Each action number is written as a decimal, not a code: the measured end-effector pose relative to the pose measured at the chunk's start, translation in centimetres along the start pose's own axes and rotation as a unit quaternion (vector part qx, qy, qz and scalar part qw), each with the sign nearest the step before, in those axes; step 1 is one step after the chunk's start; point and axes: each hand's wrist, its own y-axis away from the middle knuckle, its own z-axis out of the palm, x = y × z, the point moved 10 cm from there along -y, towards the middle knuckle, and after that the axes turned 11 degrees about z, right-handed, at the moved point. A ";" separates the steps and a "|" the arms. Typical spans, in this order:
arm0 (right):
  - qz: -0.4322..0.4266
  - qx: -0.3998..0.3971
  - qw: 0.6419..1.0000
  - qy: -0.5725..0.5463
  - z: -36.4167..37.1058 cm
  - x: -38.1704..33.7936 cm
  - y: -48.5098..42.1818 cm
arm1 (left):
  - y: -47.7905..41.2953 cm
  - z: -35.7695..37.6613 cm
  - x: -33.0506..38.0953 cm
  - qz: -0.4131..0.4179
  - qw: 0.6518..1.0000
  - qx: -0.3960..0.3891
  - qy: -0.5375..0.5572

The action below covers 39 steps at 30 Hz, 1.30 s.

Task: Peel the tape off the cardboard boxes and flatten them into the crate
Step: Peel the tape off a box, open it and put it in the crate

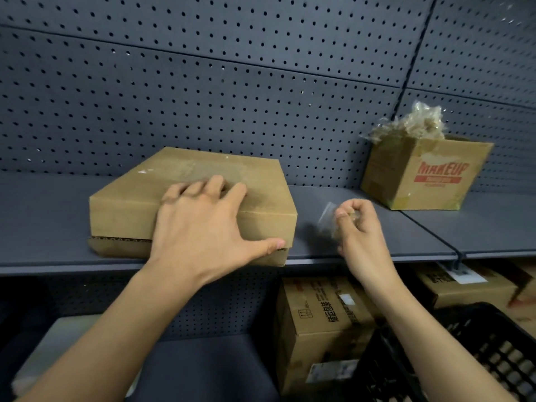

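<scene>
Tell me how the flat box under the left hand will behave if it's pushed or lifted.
The box probably slides easily: plain cardboard on a smooth shelf. It is low and wide, so tipping seems unlikely. A bottom flap juts out at the front, so the base may sag open when lifted.

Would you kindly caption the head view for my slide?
Left hand presses a flat cardboard box on the shelf; right hand pinches peeled tape.

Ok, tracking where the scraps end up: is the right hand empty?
No, the right hand pinches a crumpled piece of clear tape beside the flat box.
</scene>
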 end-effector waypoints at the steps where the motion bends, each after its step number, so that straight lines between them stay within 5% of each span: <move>1: 0.019 -0.010 1.000 0.007 0.3 0.3 0.0 | -0.1 0.1 0.2 0.000 1.000 -0.007 -0.002; 6: 0.101 -0.086 0.990 -0.052 2.0 0.2 0.1 | -0.9 0.4 1.3 0.005 1.000 -0.017 -0.019; 11: 0.022 -0.112 0.993 0.010 1.9 -0.1 1.4 | -1.2 0.5 1.9 0.004 1.000 -0.010 -0.016; 25: -0.090 0.129 0.984 -0.081 -10.0 -4.7 -6.8 | -3.3 1.3 2.4 -0.012 1.000 -0.002 0.009; 32: -0.126 0.236 0.962 0.060 -13.8 -9.2 -13.0 | -5.6 1.7 3.2 0.001 1.000 0.006 0.015; 39: -0.147 0.310 0.887 0.308 -16.2 -11.2 -18.6 | -7.8 1.9 4.4 0.052 0.998 0.025 0.014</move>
